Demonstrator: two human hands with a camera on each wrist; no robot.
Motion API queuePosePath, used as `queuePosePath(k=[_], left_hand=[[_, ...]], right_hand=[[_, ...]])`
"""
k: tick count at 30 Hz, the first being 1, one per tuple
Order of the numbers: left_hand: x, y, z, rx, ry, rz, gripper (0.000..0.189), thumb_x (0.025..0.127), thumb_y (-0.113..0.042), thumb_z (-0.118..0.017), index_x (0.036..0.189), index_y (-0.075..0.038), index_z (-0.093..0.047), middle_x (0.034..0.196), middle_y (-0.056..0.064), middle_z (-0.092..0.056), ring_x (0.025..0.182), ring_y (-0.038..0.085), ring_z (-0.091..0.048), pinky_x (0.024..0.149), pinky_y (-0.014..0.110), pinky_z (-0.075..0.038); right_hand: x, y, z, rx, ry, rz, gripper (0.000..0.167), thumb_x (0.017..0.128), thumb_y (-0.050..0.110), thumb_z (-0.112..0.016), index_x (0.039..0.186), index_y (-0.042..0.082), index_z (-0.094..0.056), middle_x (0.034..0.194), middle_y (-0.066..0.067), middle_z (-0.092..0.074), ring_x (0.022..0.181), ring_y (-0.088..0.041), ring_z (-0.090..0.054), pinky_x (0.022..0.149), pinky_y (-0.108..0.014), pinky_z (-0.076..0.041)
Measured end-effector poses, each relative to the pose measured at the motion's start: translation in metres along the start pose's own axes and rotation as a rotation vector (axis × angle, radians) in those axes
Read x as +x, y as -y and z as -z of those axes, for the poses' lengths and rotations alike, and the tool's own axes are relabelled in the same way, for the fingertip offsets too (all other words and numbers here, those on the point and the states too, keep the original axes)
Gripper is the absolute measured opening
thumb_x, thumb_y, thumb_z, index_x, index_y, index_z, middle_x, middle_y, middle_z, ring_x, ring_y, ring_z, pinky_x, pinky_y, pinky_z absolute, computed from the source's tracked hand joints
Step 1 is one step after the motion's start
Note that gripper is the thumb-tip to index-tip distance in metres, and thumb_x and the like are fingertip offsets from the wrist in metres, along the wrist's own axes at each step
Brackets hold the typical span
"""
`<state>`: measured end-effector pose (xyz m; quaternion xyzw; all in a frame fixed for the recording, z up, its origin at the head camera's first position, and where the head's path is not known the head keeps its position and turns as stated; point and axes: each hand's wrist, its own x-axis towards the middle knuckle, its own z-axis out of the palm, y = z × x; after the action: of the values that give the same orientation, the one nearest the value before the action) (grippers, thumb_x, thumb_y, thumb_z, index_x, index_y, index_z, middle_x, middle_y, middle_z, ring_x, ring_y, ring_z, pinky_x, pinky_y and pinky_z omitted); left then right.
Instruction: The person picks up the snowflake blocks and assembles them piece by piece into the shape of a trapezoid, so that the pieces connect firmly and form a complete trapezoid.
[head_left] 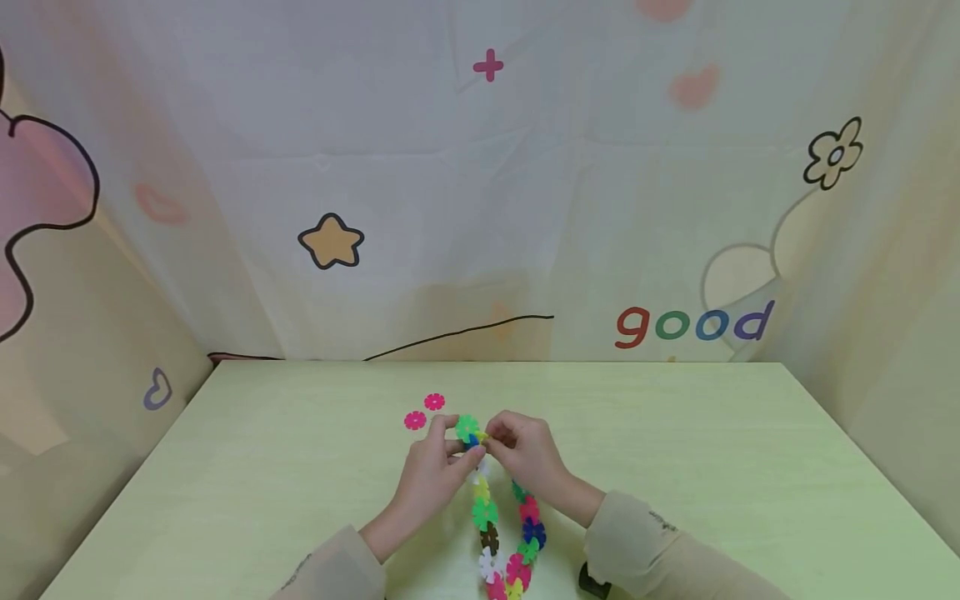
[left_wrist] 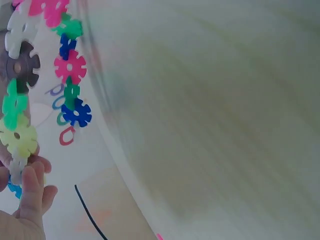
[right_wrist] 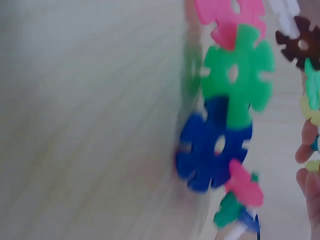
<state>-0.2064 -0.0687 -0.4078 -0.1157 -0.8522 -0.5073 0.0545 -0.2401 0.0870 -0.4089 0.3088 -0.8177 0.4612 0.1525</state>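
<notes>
A chain of interlocking plastic flower-shaped discs [head_left: 485, 513] in several colours forms a loop towards the table's near edge. Near one end, the left hand [head_left: 435, 467] pinches it around a white and a blue disc [head_left: 471, 442]; a light green disc [head_left: 467, 427] shows just beyond these fingers. Facing it, the right hand [head_left: 528, 454] pinches a small yellow disc [head_left: 481, 436] against that end, partly hidden by fingertips. The chain's other strand [head_left: 533, 533] runs below the right hand; in the left wrist view a dark blue disc [left_wrist: 77, 113] appears at its end.
Two loose pink discs [head_left: 424, 411] lie on the pale table [head_left: 262, 467] beyond the left hand. A dark object [head_left: 594, 581] sits by the right sleeve. A printed curtain [head_left: 420, 192] stands behind the table and along both sides.
</notes>
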Motion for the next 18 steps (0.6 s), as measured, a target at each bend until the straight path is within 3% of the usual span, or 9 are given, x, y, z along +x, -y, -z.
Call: queuePosePath(k=[6, 13, 18], left_hand=[[-0.0006, -0.0023, 0.0018, 0.012, 0.007, -0.023, 0.055, 0.085, -0.027, -0.059, 0.124, 0.002, -0.034, 0.104, 0.023, -0.062, 0.084, 0.025, -0.066, 0.061, 0.019, -0.051], [0.0034, -0.0039, 0.0070, 0.049, 0.029, -0.007, 0.056, 0.082, -0.034, -0.061, 0.120, -0.002, -0.036, 0.090, 0.012, -0.068, 0.077, 0.017, -0.066, 0.060, 0.021, -0.048], [0.0046, -0.0048, 0.0096, 0.050, 0.069, -0.001, 0.047, 0.084, -0.034, -0.059, 0.115, -0.005, -0.039, 0.079, 0.007, -0.066, 0.066, 0.010, -0.059, 0.055, 0.021, -0.043]], right_hand=[[0.0008, 0.0038, -0.0015, 0.001, -0.028, 0.009, 0.008, 0.075, -0.004, -0.065, 0.073, 0.002, -0.060, 0.066, -0.006, -0.062, 0.057, -0.004, -0.052, 0.054, -0.017, -0.047], [0.0042, 0.0053, 0.0031, -0.002, 0.037, -0.001, 0.004, 0.078, 0.000, -0.063, 0.078, 0.001, -0.060, 0.073, -0.007, -0.062, 0.063, -0.008, -0.055, 0.061, -0.016, -0.049], [0.0067, 0.0062, 0.0071, -0.011, 0.083, 0.032, 0.005, 0.079, -0.002, -0.062, 0.080, 0.003, -0.062, 0.077, -0.007, -0.064, 0.067, -0.012, -0.058, 0.064, -0.016, -0.050]])
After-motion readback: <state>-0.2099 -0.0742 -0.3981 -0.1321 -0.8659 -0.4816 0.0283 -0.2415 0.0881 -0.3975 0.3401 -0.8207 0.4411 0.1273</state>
